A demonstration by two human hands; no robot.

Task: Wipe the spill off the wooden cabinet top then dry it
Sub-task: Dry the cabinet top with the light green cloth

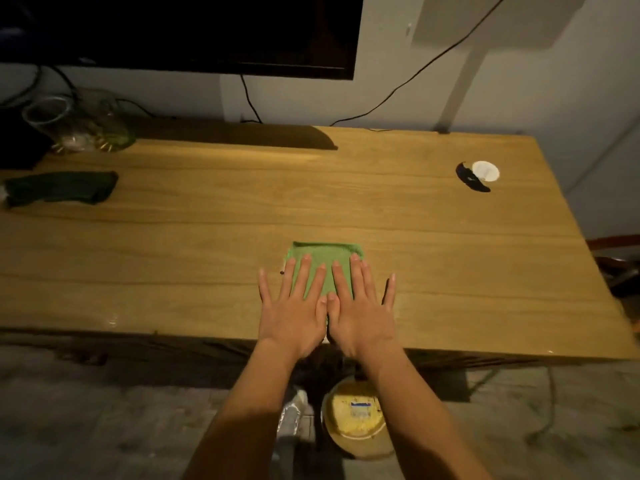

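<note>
Both hands are flat on a folded green cloth (325,254), which sits on the wooden table (450,254) near the front edge, roughly mid-width.

- left hand (294,308): palm down, fingers straight and spread. Middle fingers are on the cloth; the little finger lies on bare wood off the cloth's left edge.
- right hand (362,308): palm down, fingers straight and spread. Inner fingers are on the cloth, little finger on the wood to the right.
- The thumbs meet in the middle, touching or overlapping (can't tell which). No pinch and no curl, just pressing.
- Only the far half of the cloth shows; the rest is under the palms.

Small glossy patch (112,320) on the table by the front edge, well left of the hands. It looks wet.

Elsewhere on the table:
- dark green cloth (62,187), rumpled, far left, well apart from the hands
- clear glass jars (76,124) at the back-left corner
- white round cap (485,170) at the back right, with a flat black object (471,178) just beside it; can't identify it

Dark screen (180,29) on the wall above, with a black cable (415,74) running across the wall. On the floor below the table edge, between the forearms, is a yellowish round container (353,417).
</note>
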